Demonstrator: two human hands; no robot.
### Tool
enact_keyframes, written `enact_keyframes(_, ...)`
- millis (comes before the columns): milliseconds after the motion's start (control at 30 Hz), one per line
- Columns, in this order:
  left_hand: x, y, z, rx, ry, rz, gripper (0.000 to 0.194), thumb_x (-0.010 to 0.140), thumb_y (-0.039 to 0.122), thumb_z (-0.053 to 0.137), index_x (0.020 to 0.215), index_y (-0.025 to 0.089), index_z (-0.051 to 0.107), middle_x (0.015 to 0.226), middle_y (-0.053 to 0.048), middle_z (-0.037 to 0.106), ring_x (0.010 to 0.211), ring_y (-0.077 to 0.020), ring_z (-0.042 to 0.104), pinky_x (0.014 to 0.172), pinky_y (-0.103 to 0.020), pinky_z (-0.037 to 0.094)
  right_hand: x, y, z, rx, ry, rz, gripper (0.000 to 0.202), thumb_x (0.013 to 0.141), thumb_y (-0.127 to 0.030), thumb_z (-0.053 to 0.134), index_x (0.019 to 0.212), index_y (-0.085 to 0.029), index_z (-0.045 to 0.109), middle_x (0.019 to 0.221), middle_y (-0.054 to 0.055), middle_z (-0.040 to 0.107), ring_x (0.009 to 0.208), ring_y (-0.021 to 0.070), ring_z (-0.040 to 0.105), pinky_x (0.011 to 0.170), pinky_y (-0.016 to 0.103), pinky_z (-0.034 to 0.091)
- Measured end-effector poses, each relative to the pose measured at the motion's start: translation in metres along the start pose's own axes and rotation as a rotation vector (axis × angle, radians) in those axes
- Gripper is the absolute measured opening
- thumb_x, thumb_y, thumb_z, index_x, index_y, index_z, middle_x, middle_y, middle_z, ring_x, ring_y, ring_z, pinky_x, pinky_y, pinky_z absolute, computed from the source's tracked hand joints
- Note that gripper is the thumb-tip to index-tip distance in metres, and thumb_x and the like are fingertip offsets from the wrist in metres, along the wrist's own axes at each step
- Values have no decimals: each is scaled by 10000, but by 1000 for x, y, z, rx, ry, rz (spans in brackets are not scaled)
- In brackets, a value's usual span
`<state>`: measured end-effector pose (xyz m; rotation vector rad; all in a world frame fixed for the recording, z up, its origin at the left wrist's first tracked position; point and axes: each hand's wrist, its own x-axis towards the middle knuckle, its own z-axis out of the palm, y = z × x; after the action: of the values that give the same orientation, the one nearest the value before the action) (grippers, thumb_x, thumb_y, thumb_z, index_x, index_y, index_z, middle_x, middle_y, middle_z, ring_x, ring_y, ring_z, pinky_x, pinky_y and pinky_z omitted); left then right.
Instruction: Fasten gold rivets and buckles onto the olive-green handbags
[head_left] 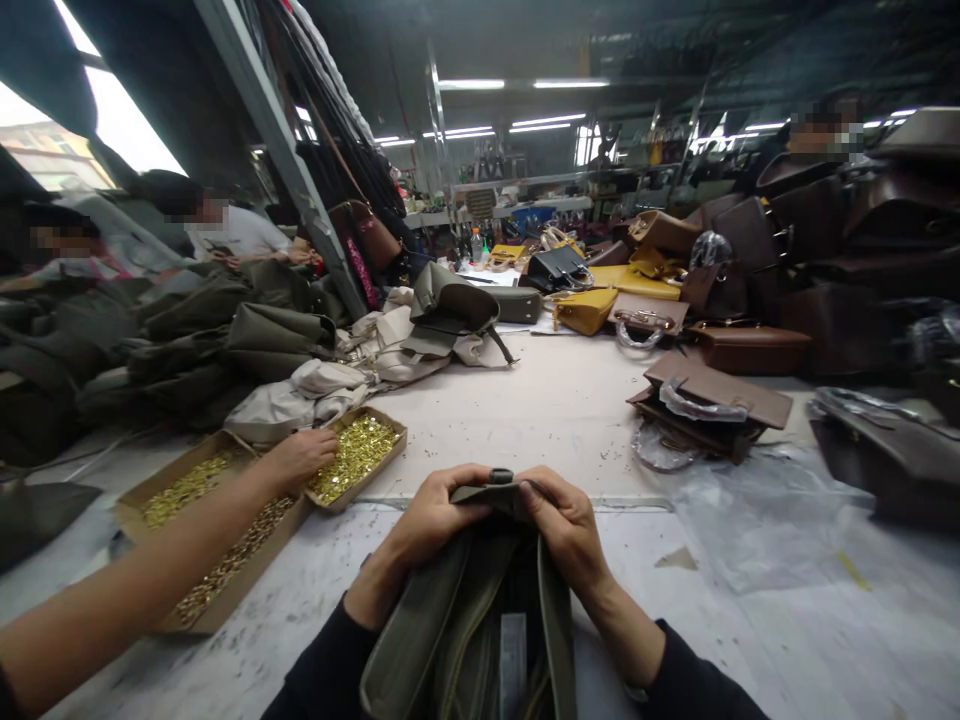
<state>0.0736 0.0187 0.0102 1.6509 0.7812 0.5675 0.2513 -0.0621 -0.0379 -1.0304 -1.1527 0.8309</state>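
Observation:
An olive-green bag hangs open below my two hands at the bottom centre, with a pale label strip inside it. My left hand pinches the left part of its top edge, thumb and fingers closed on the fabric. On the right part of the same edge, my right hand is closed as well. Between the hands a small loop of the green material sticks up. The bag's lower part runs out of the frame.
At the left, another person's hand reaches into a box of gold pieces, beside a box of metal parts. Green bags lie piled behind. A brown handbag and clear plastic are at the right.

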Motion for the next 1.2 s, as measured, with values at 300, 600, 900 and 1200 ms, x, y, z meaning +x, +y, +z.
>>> enact_keyframes(300,-7,-13,11,69,185,204,183,837,241,703,992,176,777,962,-41,787,923,-225,710,878,-300,527,4,-28,-9,-391,119,-217,187,965,-266,640,1136,-221,700,1087,73,697,994,223,663,897,360,548)
enact_keyframes(600,-10,-12,19,170,302,210,193,874,222,641,1002,203,784,956,-17,800,886,-209,724,803,-267,519,-21,-98,6,-1291,-684,-265,348,908,-15,539,1189,-155,690,841,81,771,706,232,744,601,285,538)
enact_keyframes(900,-13,-17,23,216,362,224,191,860,207,650,987,230,792,953,-6,805,878,-215,733,780,-267,515,-3,-60,11,-1536,-727,-98,317,947,-68,525,1130,-243,716,897,62,781,772,230,763,613,275,492)
enact_keyframes(1200,-12,-18,21,114,377,177,225,897,286,652,1061,237,797,976,-1,801,909,-211,733,826,-268,531,-53,-71,16,-1275,-586,-705,265,937,-59,516,1149,-95,670,748,42,669,607,193,627,516,336,416)
